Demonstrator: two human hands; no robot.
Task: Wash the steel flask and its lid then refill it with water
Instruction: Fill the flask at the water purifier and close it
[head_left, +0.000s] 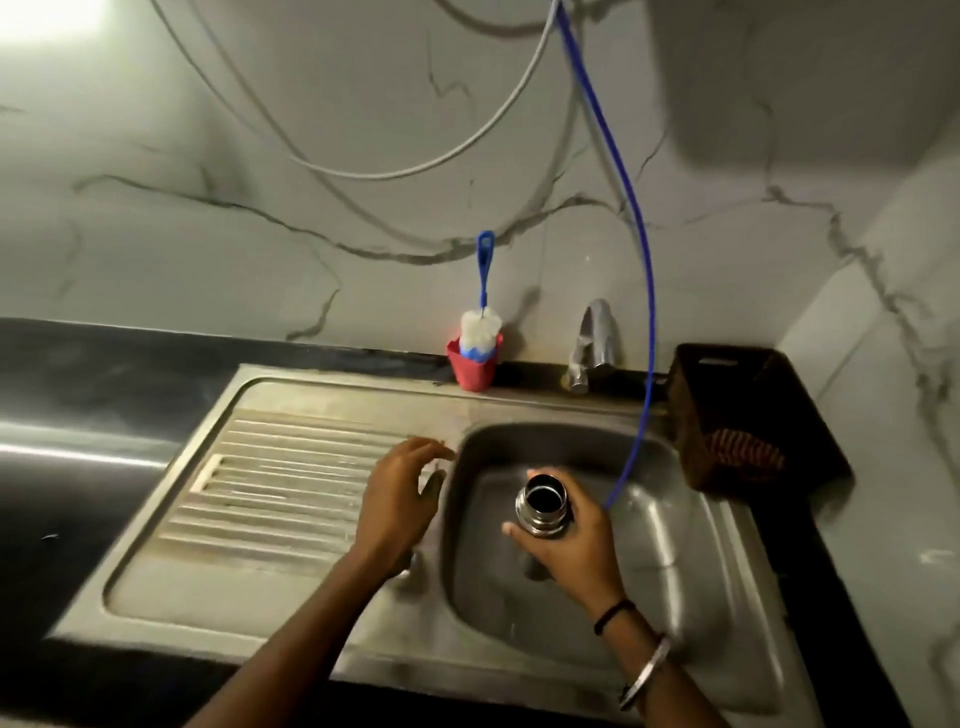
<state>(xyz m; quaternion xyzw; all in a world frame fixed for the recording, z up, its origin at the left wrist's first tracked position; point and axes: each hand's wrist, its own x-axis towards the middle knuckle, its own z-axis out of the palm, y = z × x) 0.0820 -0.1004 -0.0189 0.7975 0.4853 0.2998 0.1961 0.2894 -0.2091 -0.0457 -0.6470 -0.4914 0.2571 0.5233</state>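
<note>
My right hand (569, 545) grips the steel flask (543, 503) upright over the sink basin (675, 545); its mouth is uncovered and dark inside. My left hand (402, 493) hovers over the drainboard (270, 483) at the basin's left rim, fingers loosely curled and holding nothing. The lid is not in sight. A blue hose (641, 312) hangs from above, its end dangling into the basin just right of the flask. The steel tap (595, 343) stands behind the basin with no water running.
A red cup (472, 366) holding a blue-handled bottle brush (483, 291) stands at the wall behind the sink. A dark basket (737, 415) sits on the counter to the right. Black countertop (78, 415) lies to the left. A grey cable (405, 171) loops across the wall.
</note>
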